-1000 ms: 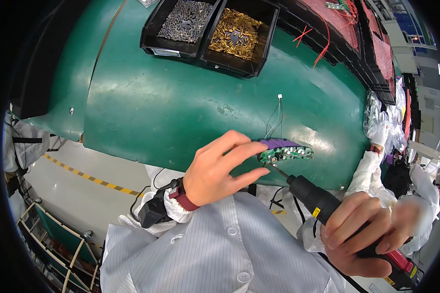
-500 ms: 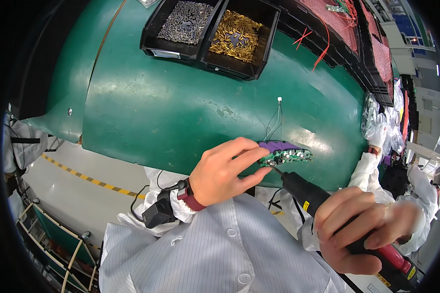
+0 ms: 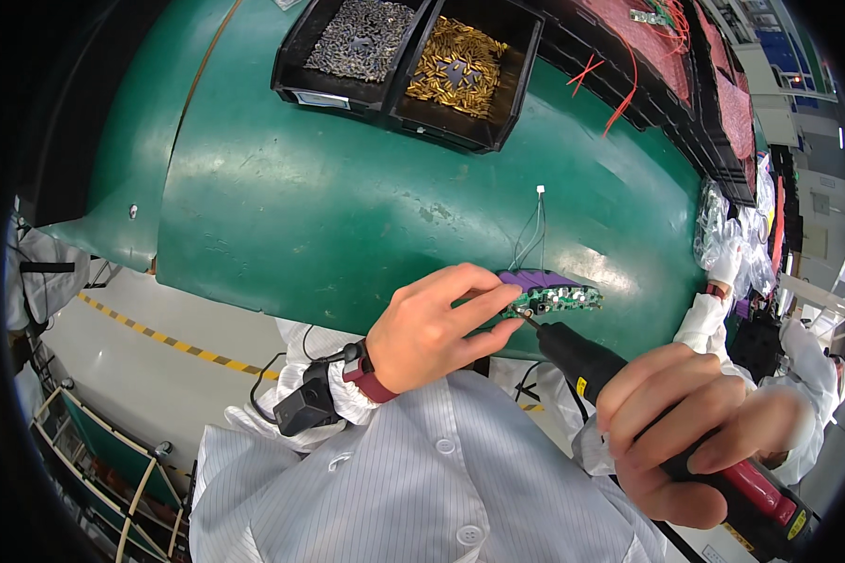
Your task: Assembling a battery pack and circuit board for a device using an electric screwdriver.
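Head view, looking down over a white striped coat to a green workbench. The left hand, with a dark red wrist strap, curls around the near end of a small green circuit board on a purple base, thumb and forefinger pinching its edge. The board sits at the bench's near edge; thin wires rise from it to a small white plug lying on the bench.

The right hand is wrapped tightly around a black and red electric screwdriver, its thin bit touching the board's near end beside the left fingertips.

The board looks light, stiff and thin, with small parts on top that are likely fragile; gripping it by its edges or the purple base seems safest, keeping off the parts and wires.

At the far edge stand two black bins, one of grey screws, one of brass-coloured pieces. Another person's white sleeve shows at the right.
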### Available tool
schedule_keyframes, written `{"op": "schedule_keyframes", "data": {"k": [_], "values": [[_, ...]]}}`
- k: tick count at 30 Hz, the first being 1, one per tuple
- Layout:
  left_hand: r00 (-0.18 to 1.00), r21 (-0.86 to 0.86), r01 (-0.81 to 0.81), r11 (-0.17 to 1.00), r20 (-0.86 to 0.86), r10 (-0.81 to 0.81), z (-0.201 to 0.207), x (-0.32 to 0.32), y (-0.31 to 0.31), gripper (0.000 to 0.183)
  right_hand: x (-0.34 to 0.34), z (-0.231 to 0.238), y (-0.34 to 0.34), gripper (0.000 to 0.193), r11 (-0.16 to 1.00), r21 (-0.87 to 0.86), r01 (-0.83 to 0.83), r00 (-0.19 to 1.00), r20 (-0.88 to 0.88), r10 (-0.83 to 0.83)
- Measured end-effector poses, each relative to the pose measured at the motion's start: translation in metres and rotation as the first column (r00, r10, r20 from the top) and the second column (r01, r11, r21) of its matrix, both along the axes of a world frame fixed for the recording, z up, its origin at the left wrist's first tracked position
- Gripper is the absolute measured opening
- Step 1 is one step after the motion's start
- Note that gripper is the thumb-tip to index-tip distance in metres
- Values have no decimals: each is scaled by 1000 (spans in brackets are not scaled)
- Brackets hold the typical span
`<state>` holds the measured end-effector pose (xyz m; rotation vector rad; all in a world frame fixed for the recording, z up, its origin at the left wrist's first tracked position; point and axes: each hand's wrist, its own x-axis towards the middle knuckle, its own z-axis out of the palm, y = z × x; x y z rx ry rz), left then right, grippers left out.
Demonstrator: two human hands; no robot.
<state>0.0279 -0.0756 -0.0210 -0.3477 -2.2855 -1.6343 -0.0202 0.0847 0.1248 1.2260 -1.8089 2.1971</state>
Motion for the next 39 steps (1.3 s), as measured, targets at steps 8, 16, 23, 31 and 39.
{"op": "schedule_keyframes", "data": {"k": [8,16,23,31,39], "values": [[1000,26,-4,1000,-26,5,0,-3,-1,43,-7,2,-3,52,996,62,-57,998,22,55],[994,-59,-94,994,55,98,36,-25,-62,41,-2,11,28,46,959,-282,-32,990,-140,-8],[930,-625,-349,698,-143,338,34,-142,-145,15,26,10,76,38,958,-205,199,979,-2,-203],[955,-813,-232,535,-86,285,5,-186,-148,7,23,0,79,34,948,-278,153,984,-45,-171],[930,-723,-366,586,-256,265,43,-151,-133,11,30,1,83,34,920,-366,142,987,-15,-159]]}}
